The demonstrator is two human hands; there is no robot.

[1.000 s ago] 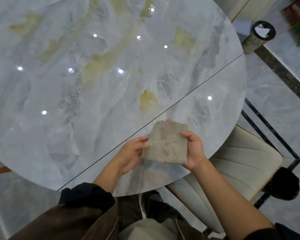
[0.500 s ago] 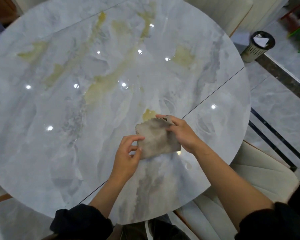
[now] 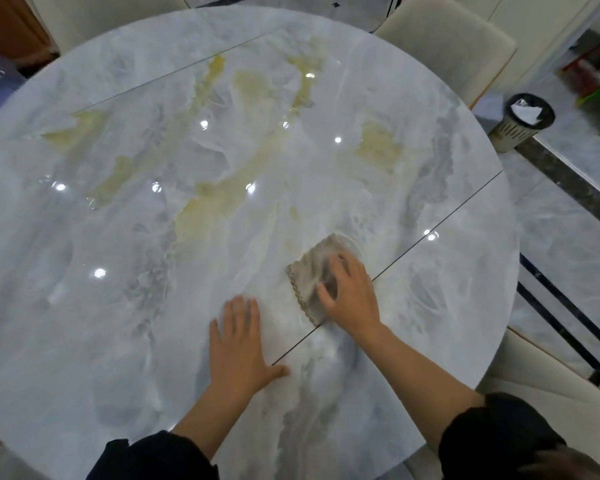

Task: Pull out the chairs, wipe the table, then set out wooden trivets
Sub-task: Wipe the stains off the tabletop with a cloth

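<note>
The right hand [image 3: 349, 292] presses the cloth [image 3: 311, 275] flat, fingers apparently spread; unwiped table [image 3: 125, 237] lies leftward. The left hand [image 3: 238, 344] rests splayed beside.

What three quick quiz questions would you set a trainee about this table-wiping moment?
1. True or false: the left hand presses the cloth.
2. Multiple choice: the right hand rests on A) a trivet, B) the cloth, C) a sponge.
3. Fill in: the round bin stands on the ____.

Key: 1 false, it lies flat on the bare table; 2 B; 3 floor.
</note>
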